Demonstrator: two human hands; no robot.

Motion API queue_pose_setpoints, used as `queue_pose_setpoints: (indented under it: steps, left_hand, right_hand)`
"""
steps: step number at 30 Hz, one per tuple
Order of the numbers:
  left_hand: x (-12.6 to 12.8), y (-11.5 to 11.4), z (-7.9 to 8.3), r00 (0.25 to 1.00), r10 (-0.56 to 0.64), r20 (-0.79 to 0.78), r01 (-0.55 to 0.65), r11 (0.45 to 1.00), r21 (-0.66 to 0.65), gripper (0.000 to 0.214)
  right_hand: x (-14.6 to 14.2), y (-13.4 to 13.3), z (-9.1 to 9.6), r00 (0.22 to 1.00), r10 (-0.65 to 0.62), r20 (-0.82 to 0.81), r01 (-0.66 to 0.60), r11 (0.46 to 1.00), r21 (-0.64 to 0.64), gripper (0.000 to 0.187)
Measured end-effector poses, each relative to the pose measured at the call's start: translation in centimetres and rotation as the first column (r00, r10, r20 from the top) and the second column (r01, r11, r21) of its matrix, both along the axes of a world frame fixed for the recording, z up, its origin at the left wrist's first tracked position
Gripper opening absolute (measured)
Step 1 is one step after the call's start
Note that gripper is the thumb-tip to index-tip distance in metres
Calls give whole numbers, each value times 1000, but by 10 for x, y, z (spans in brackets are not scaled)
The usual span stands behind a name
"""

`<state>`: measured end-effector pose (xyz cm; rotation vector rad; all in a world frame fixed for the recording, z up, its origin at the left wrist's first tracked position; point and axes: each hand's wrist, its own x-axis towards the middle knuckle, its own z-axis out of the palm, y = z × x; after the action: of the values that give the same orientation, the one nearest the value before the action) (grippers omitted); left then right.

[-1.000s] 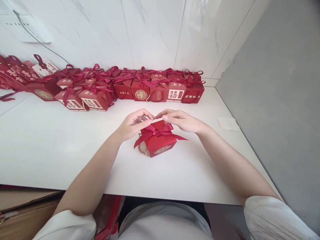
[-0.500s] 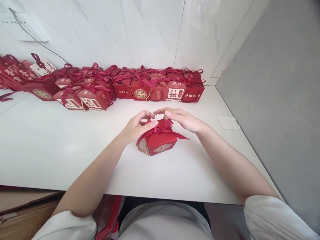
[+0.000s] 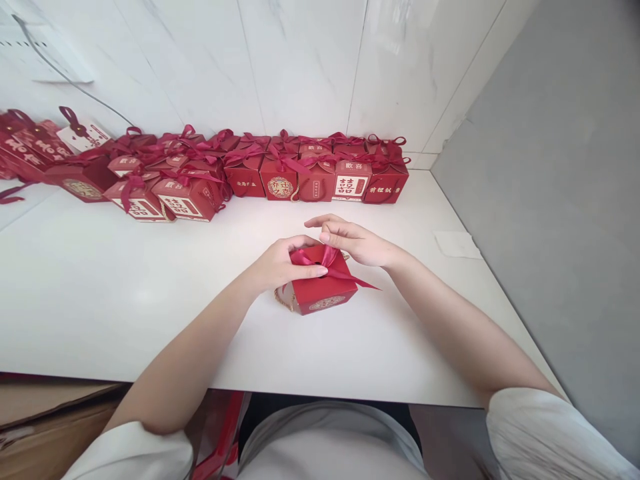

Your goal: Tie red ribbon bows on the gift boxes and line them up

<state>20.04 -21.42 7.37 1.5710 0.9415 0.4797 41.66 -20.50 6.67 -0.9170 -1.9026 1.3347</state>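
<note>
A red gift box (image 3: 325, 293) with a round gold print sits on the white table in front of me. A crimson ribbon (image 3: 345, 272) is tied in a bow over its top, one tail trailing to the right. My left hand (image 3: 285, 267) holds the box from the left, thumb pressed on the ribbon's knot and fingers partly hidden behind the lid. Above the box, my right hand (image 3: 353, 240) pinches a loop of the bow between thumb and finger, its other fingers reaching left. A twisted gold cord handle (image 3: 283, 301) hangs at the box's left side.
Several similar red gift boxes (image 3: 317, 183) with ribbons stand in rows along the marble-patterned wall. More red packages (image 3: 25, 150) are at the far left. A white paper piece (image 3: 457, 245) lies near the right edge, beside a grey panel (image 3: 565, 200). Cardboard (image 3: 55, 427) is below left.
My left hand has come down onto the box, its thumb now on the knot. My right hand has moved slightly left and closed on a ribbon loop, which stands more upright.
</note>
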Motion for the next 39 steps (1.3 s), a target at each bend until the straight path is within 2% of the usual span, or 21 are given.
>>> queue_pose_setpoints:
  steps: [3, 5, 8, 11, 13, 16, 19, 22, 24, 28, 30, 33, 36, 39]
  left_hand:
    - [0, 0, -1, 1000, 20, -13, -20, 999, 32, 54]
    - [1, -1, 0, 999, 42, -34, -40, 997, 70, 53]
    - [-1, -3, 4, 997, 44, -62, -36, 990, 134, 54]
    - [-6, -1, 9, 998, 38, -51, -27, 977, 210, 50]
    - [-12, 2, 12, 998, 60, -1, -58, 964, 260, 44]
    - [-20, 8, 13, 993, 88, 85, -109, 952, 287, 35]
    - [-19, 11, 10, 991, 66, 118, -101, 940, 325, 27]
    - [-13, 8, 5, 998, 15, 59, -37, 919, 392, 24]
    - [-9, 5, 3, 1000, -15, 5, 12, 912, 410, 23]
    - [-5, 1, 3, 998, -43, -34, 54, 900, 434, 19]
    - [-5, 0, 4, 998, -42, -44, 57, 889, 454, 16]
    - [-4, -1, 5, 998, -27, -60, 53, 878, 476, 16]
    - [-2, -2, 4, 997, -17, -69, 48, 873, 485, 16]
    - [0, -2, 3, 998, -13, -66, 43, 876, 481, 16]
  right_hand:
    - [-1, 1, -2, 999, -21, -27, 21, 999, -34, 38]
    - [0, 1, 3, 997, -74, -28, 74, 997, -4, 35]
    - [9, -5, 19, 986, -166, 36, 162, 982, 95, 35]
    - [23, -16, 44, 946, -226, 233, 198, 970, 138, 34]
    - [31, -25, 60, 887, -202, 416, 148, 976, 157, 36]
    - [37, -37, 75, 790, -112, 602, 46, 991, 124, 38]
    - [33, -47, 77, 749, -41, 662, -23, 996, 87, 34]
    - [25, -53, 73, 726, -32, 686, -77, 989, 128, 18]
    - [21, -56, 71, 711, -77, 699, -113, 969, 221, 8]
    - [17, -59, 73, 758, -201, 620, -156, 868, 472, 18]
    - [17, -61, 75, 798, -192, 571, -179, 829, 529, 19]
    - [18, -62, 79, 834, -57, 548, -258, 839, 480, 18]
    - [20, -63, 81, 813, 114, 571, -357, 872, 335, 19]
    - [25, -62, 80, 788, 185, 587, -355, 916, 188, 18]
